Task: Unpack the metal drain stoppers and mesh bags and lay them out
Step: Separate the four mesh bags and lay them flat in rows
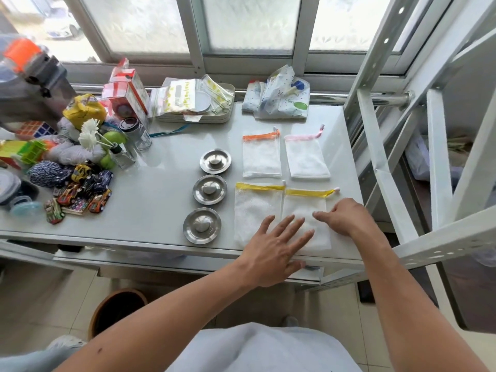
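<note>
- The left hand [276,245] lies flat and open, fingers spread, palm down on the near yellow-banded mesh bag [308,208]; it grips nothing, only presses and smooths.
- The right hand [342,216] rests just to the right of the left one on the same bag's right edge, fingers loosely curled with the fingertips down on the mesh; it too encloses nothing.
- Both forearms reach forward from the body, wrists low over the near edge of the counter [161,189].
- Beside the left hand's fingertips lies a second yellow-banded mesh bag [255,205], touching the first along one side.
- Beyond both hands sit an orange-banded mesh bag [261,157] and a pink-banded mesh bag [306,157], flat and slightly apart.
- To the left of the left hand, three metal drain stoppers [209,189] stand in a row running away from the person, knobs up, not touching.
- The bags look very light, soft and limp, likely to wrinkle or slide on the smooth top; the ribbon band or a corner is the sensible place to pinch.
- The stoppers look stiff, somewhat heavier and slick; the raised centre knob seems the best hold.
- Layout appears nearly finished, with flattening this last bag the step in hand.
</note>
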